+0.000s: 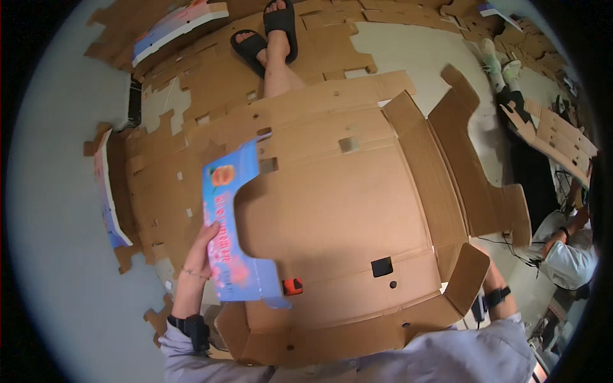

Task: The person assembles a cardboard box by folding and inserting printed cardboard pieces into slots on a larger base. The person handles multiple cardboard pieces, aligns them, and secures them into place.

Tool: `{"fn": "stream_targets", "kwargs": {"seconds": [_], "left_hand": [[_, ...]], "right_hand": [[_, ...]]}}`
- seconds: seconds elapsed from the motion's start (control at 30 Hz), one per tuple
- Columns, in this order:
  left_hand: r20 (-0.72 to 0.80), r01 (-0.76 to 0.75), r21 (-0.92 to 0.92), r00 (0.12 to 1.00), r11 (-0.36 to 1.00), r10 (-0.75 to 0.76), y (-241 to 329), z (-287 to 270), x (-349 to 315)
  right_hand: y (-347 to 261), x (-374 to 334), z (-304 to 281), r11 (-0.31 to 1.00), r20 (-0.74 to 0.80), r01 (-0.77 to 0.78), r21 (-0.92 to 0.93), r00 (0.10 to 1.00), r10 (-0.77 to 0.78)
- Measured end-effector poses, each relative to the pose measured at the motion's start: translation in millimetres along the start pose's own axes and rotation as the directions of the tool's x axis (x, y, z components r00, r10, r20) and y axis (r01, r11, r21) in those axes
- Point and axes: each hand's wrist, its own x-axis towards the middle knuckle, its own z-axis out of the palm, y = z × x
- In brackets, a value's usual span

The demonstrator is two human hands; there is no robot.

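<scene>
- Across the floor, flattened corrugated sheets point(325, 48) are spread in overlapping layers, perhaps left within easy reach.
- The partly folded corrugated carton point(338, 198) is placed directly before the torso, above the outstretched legs, by which it is probably supported; its brown inside is turned up.
- The right side wall point(488, 191) is splayed outward, its curved cut-out exposed, since it is apparently not pressed inward.
- The near wall point(345, 341) is raised close to the grey shirt, by which it may be braced.
- The blue printed side wall point(220, 255) is tilted inward over the base, presumably kept from springing back by the hand.
- By the left hand point(205, 247), that wall is gripped closed, thumb on the printed face, fingers hidden beneath.
- The right hand is concealed behind the corner flap point(469, 281); its grip cannot be told.
</scene>
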Motion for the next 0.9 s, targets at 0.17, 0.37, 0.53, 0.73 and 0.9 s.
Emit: {"fn": "stream_targets", "kwargs": {"seconds": [0.17, 0.37, 0.53, 0.73, 0.9], "left_hand": [[-0.125, -0.005, -0.140, 0.992, 0.990, -0.013, -16.0, 1.6, -7.7], [-0.315, -0.074, -0.136, 0.949, 0.988, 0.028, -9.1, 30.7, -9.7], [-0.217, -0.216, -0.262, 0.963, 0.941, 0.160, -17.1, 22.1, -1.2], [-0.161, -0.414, -0.279, 0.910, 0.866, 0.383, -17.6, 37.1, 5.3], [-0.034, -0.555, -0.314, 0.818, 0.771, 0.575, -3.8, 102.1, 29.7]], "right_hand": [[8.6, -23.2, 69.2, 0.973, 0.146, 0.080, 0.217, 0.983, -0.113], [-69.3, 2.3, 136.2, 0.555, 0.149, 0.013, 0.831, 0.958, -0.245], [-159.7, 25.7, 159.4, 0.203, 0.024, 0.085, 0.975, 0.876, -0.482], [-172.2, 56.7, 154.7, 0.051, -0.169, 0.231, 0.972, 0.828, -0.535], [-161.1, 58.7, 124.5, -0.059, -0.384, 0.393, 0.918, 0.840, -0.383]]}}
